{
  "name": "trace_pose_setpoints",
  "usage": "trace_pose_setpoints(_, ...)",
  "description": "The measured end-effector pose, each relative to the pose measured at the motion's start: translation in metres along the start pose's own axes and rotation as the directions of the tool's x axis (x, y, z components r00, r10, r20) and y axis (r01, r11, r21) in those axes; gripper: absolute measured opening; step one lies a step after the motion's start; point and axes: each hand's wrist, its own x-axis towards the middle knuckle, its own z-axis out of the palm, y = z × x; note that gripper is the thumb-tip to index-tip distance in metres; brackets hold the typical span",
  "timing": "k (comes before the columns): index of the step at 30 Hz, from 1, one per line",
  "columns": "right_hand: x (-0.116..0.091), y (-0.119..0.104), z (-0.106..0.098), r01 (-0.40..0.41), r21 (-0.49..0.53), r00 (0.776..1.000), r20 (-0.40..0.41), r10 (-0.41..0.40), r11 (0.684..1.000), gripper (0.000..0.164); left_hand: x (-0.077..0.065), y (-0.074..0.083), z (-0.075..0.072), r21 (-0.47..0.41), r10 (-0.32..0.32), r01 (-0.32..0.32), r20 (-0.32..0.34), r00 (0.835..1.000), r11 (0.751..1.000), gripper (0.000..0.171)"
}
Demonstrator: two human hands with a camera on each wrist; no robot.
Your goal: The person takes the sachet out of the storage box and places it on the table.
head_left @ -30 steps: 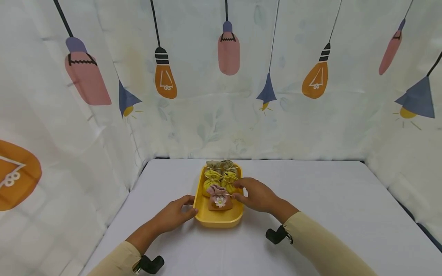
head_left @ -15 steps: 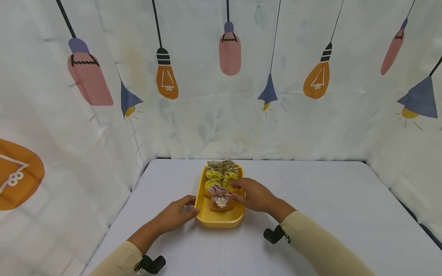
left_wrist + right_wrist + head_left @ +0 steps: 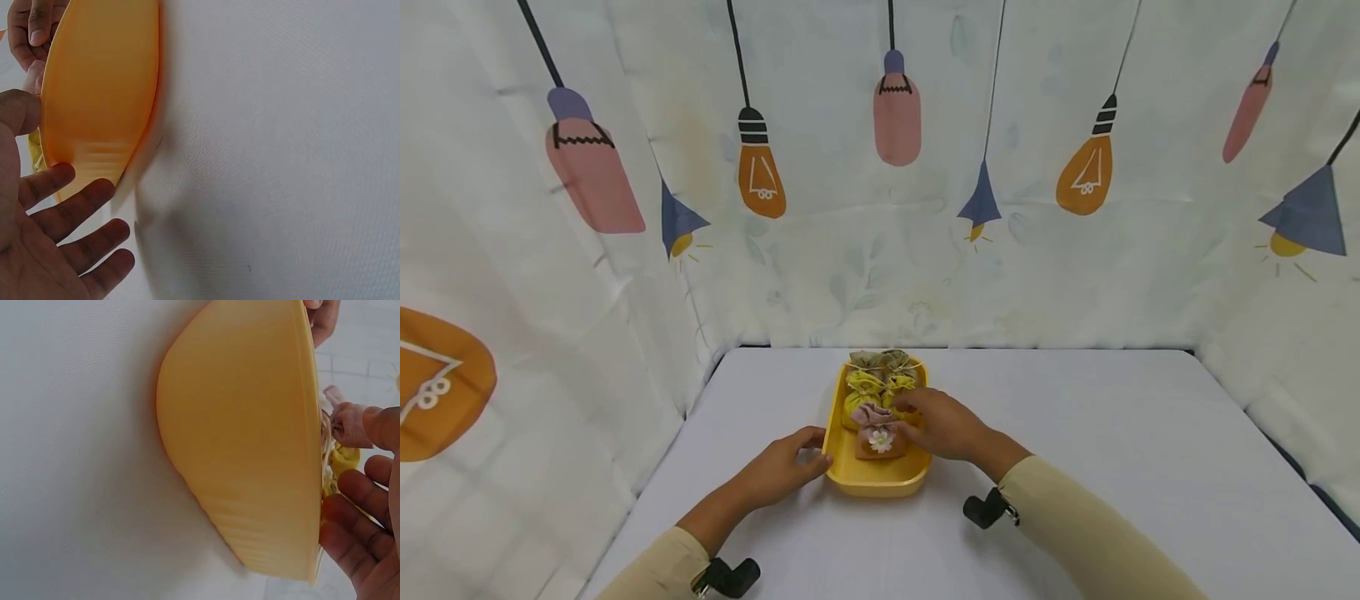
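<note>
One pink pouch (image 3: 867,433) in near half of yellow tray (image 3: 876,485), just near of two yellow pouches (image 3: 853,402); two olive pouches (image 3: 867,360) at far end. Cloth, neck gathered, so probably light, soft, apt to squash; unlikely slippery. White flower (image 3: 881,439) on near face perhaps the one fragile part. Best hold, by judgement: gathered neck, from left and right, clear of flower.

Right hand (image 3: 947,423) reaching in over right rim; thumb beside pink neck, index over right yellow pouch, both apart, nothing pinched. Cannot tell whether touching cloth. Left hand (image 3: 778,468) at tray's left wall, fingers loosely spread along outside, thumb at rim, not wrapped round.

Tray seemingly stiff, smooth plastic; may slide if nudged. In the way: yellow pouches crowding far side, tray wall on right. Bare tray floor on near side, easier access there. Around: white table (image 3: 1120,467); lamp-print curtain (image 3: 842,267) beyond far edge.
</note>
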Motion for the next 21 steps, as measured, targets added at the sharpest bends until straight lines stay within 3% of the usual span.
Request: trace_pose_setpoints(21, 0.010, -0.001, 0.011, 0.013, 0.024, 1.000, 0.008, -0.013, 1.000, 0.034, 0.000, -0.001, 0.001, -0.018, -0.010, 0.010, 0.005, 1.000, 1.000, 0.049)
